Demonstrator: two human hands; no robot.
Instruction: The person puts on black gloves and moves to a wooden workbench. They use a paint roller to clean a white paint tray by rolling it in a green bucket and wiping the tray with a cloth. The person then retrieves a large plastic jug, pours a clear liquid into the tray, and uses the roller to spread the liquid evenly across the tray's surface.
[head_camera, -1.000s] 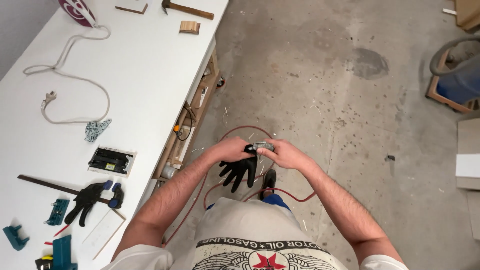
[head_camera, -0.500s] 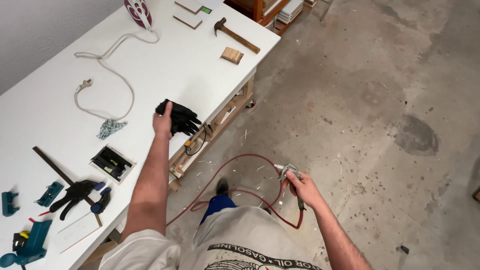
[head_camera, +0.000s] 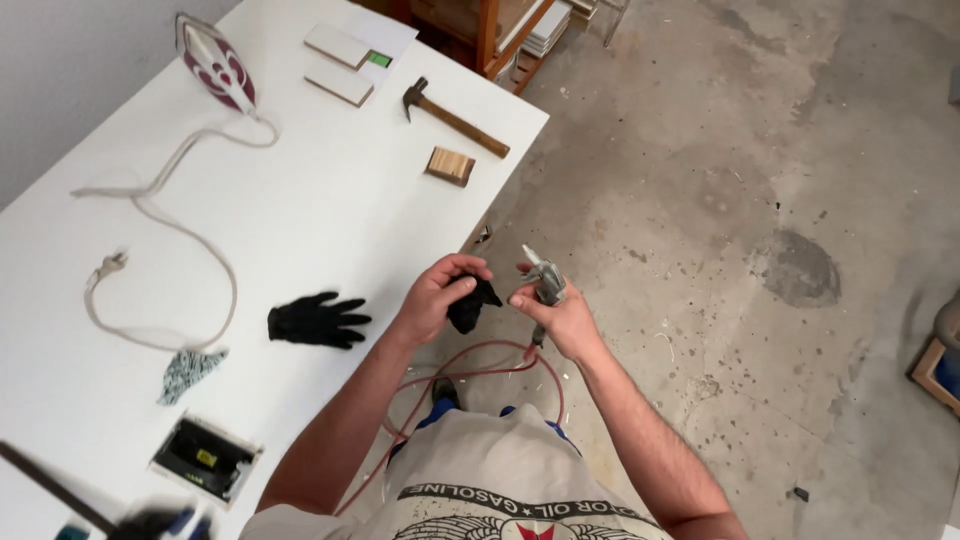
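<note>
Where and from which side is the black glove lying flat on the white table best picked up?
Pinch the black glove at its cuff, the left end, coming from above. It lies flat on the white table with fingers splayed rightward, so the bunched cuff probably offers the thickest hold.

Open white surface (head_camera: 330, 230) between black glove (head_camera: 316, 320) and wooden block (head_camera: 450, 166). Blocked leftward by looping cord (head_camera: 190, 240). Bare concrete floor (head_camera: 760, 200) right.

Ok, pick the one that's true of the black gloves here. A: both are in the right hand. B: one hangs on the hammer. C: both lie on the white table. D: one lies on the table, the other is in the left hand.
D: one black glove lies flat on the white table, while the left hand grips the second glove beside the right hand, which holds a grey air-blow gun.
</note>
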